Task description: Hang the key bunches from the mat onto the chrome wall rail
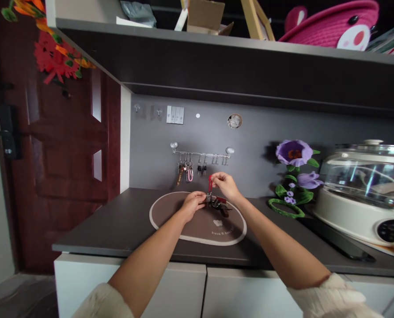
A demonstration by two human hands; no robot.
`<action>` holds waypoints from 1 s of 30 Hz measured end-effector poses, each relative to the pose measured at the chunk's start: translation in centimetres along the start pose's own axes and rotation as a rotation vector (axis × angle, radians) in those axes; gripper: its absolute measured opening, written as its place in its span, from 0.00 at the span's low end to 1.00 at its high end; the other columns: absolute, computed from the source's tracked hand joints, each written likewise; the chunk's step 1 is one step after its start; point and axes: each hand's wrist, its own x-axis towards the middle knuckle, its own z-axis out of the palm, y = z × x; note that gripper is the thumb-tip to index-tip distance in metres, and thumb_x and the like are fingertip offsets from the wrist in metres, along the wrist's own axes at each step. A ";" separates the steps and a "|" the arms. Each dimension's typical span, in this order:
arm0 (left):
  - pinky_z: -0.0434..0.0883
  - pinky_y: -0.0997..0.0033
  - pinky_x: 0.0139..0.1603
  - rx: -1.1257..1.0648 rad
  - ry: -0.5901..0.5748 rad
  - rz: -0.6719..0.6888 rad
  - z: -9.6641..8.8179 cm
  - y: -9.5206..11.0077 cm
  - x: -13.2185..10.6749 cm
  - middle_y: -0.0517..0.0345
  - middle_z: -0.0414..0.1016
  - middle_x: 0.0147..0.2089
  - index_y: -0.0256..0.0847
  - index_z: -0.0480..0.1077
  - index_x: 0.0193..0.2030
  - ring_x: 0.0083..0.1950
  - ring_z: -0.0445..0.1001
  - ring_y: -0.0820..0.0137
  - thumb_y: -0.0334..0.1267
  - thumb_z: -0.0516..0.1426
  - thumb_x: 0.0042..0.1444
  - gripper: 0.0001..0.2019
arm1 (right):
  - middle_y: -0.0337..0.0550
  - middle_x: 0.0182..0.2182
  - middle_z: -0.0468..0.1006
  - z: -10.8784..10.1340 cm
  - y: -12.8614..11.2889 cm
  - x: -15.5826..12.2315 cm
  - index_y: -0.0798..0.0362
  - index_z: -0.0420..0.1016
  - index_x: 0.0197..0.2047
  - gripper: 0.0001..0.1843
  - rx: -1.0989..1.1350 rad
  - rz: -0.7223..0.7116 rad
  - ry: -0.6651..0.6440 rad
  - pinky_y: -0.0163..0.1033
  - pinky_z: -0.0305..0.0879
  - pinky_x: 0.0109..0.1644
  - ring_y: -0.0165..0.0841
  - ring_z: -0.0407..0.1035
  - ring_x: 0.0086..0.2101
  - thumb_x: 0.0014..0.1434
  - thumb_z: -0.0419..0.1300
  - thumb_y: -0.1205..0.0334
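Note:
Both my arms reach forward over a dark counter (117, 221). My left hand (193, 204) is closed around a bunch of keys (217, 204) that rests just above a brown oval mat (197, 218). My right hand (224, 184) pinches a red strap (210, 182) that rises from the same bunch and holds it up. The two hands are a few centimetres apart. Behind them a metal hook rail (202, 154) on the grey wall carries several more key sets (185, 172).
A purple fabric flower (294, 176) stands to the right of the mat, and a white cooker with a glass lid (362, 194) sits at the far right. A red door (61, 168) is at the left. A shelf with boxes and a pink basket (332, 24) hangs overhead.

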 end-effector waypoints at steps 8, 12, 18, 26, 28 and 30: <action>0.62 0.77 0.27 0.342 0.192 0.129 0.2 -0.3 0.3 0.55 0.70 0.26 0.35 0.65 0.26 0.27 0.68 0.75 0.38 0.53 0.48 0.08 | 0.36 0.20 0.69 -1.3 -1.8 3.8 0.56 0.67 0.26 0.05 -0.123 -0.031 -0.018 0.32 0.63 0.28 0.23 0.63 0.20 0.44 0.57 0.63; 0.61 0.77 0.26 0.441 0.213 0.163 0.0 -0.8 0.6 0.57 0.69 0.23 0.35 0.64 0.23 0.23 0.66 0.77 0.40 0.51 0.50 0.11 | 0.36 0.18 0.68 -2.0 -2.5 6.1 0.57 0.67 0.24 0.03 -0.252 -0.064 -0.019 0.30 0.61 0.25 0.23 0.61 0.19 0.45 0.56 0.65; 0.60 0.78 0.24 0.497 0.199 0.140 -0.5 -1.8 1.3 0.58 0.70 0.23 0.36 0.63 0.23 0.21 0.65 0.78 0.41 0.52 0.50 0.11 | 0.37 0.19 0.70 -2.7 -2.5 8.7 0.57 0.69 0.25 0.03 -0.484 -0.111 0.032 0.30 0.61 0.26 0.24 0.63 0.20 0.46 0.55 0.70; 0.60 0.77 0.23 0.470 0.171 0.114 -0.3 -2.0 1.4 0.60 0.67 0.20 0.37 0.62 0.21 0.19 0.63 0.78 0.40 0.52 0.49 0.10 | 0.40 0.23 0.74 -2.8 -1.5 10.7 0.55 0.73 0.26 0.05 -0.771 -0.117 0.116 0.32 0.62 0.32 0.28 0.66 0.25 0.46 0.56 0.70; 0.60 0.77 0.24 0.461 0.173 0.112 -0.3 -2.0 1.4 0.60 0.67 0.20 0.37 0.62 0.21 0.19 0.63 0.78 0.39 0.52 0.49 0.10 | 0.41 0.24 0.75 -2.8 -1.3 10.9 0.55 0.73 0.27 0.05 -0.800 -0.116 0.128 0.32 0.62 0.33 0.28 0.67 0.27 0.46 0.56 0.70; 0.61 0.76 0.25 0.455 0.177 0.106 -0.2 -1.9 1.3 0.61 0.66 0.19 0.37 0.62 0.21 0.19 0.63 0.78 0.38 0.52 0.49 0.10 | 0.42 0.25 0.75 -2.8 -1.1 11.0 0.56 0.74 0.28 0.06 -0.832 -0.105 0.137 0.32 0.62 0.33 0.29 0.67 0.27 0.47 0.56 0.69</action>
